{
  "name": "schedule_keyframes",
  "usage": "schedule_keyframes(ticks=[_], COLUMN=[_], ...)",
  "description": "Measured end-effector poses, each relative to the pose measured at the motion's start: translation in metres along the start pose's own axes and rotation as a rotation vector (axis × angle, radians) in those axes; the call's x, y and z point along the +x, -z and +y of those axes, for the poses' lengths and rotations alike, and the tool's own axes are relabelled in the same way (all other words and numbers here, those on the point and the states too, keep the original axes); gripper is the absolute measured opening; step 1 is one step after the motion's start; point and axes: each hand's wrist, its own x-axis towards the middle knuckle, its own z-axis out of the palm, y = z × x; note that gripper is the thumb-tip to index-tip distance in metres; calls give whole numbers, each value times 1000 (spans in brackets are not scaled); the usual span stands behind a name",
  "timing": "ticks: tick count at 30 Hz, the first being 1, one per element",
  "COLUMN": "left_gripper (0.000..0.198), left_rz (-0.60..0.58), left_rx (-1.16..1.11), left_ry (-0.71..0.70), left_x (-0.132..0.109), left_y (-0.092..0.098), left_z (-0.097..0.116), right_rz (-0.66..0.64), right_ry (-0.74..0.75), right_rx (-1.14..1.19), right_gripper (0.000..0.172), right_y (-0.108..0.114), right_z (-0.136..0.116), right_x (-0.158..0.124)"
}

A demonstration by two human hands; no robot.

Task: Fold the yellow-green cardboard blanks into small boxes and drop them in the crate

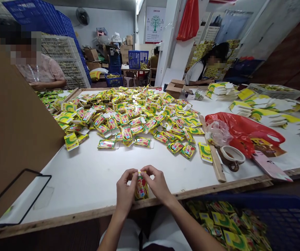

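A small yellow and green printed carton [141, 188] stands upright at the table's front edge, its printed face toward me. My left hand [126, 186] pinches its top left corner between thumb and fingers. At the top right corner, my right hand [155, 179] grips the same carton, fingers bent and thumb against the front. The fingertips of both hands meet near the carton's top flap, which they partly cover. Beyond my hands lies a wide heap of similar small cartons [126, 132], several with white end flaps sticking out.
A wooden strip [218, 164] borders the heap on the right, beside a brown mug [231, 157], a pink phone [270, 165] and a red plastic bag [244, 129]. A blue crate [291, 216] of cartons stands below right. Cardboard [16, 129] rises at left. Two people sit across the table.
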Motion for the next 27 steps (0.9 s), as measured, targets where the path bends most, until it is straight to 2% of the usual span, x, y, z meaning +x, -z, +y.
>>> schedule_keyframes(ticks=[8,13,15,18,20,22,24,25,27], left_gripper=[22,20,25,37,32,27,26,26,26], left_rz=[-24,-12,-7,18,17,-17,-63,-78,-86], left_rx=[-71,-24,-34,-83,-73,-29,16,33,56], left_ry=[16,-40,-33,43,88,104,100,96,96], left_x=[-8,-11,-12,-14,-13,-11,-9,-9,-10], left_y=[1,3,4,8,9,8,6,5,4], left_z=[-8,-9,-11,-16,-18,-19,-17,-16,-13], right_rz=[-22,-30,18,49,-125,-236,-236,-222,-185], right_ry=[7,-15,-10,-36,-89,-116,-153,-180,-238], right_rx=[106,194,148,-43,-221,-357,-359,-306,-168], right_gripper=[14,13,14,18,21,19,18,22,30], right_y=[-1,-7,8,64,109,143,153,149,127], right_z=[6,10,4,-10,-21,-27,-25,-20,-4], right_x=[-8,-14,-14,-17,-21,-23,-19,-13,5])
